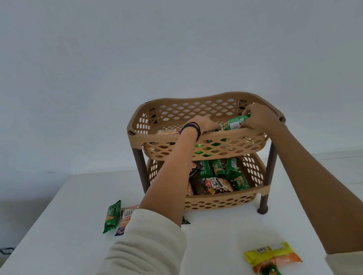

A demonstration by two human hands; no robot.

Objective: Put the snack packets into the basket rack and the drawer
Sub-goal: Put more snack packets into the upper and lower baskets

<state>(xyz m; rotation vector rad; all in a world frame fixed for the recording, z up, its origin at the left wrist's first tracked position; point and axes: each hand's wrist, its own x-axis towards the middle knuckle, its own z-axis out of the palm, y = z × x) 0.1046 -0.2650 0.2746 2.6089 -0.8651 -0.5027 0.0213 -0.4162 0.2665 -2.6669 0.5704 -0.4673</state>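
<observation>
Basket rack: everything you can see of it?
Two-tier rack of tan, lattice-walled plastic baskets on dark brown legs, upright on the white table. The lower basket holds green and brown packets; the upper holds some too. Both hands reach over its upper front rim: right hand grips a green packet, left hand's grip is hidden.

"SALTED PEAN" is read on the peanut packet (128, 215) lying on the tabletop (53, 256), well below and left of the left hand (202, 126). "ED NUTS" is read on the nut packet (214, 183) in the lower basket (220, 201), beneath both hands. A square code is printed on the green packet (236, 122) held by the right hand (259, 116); it is too small to be read.
</observation>
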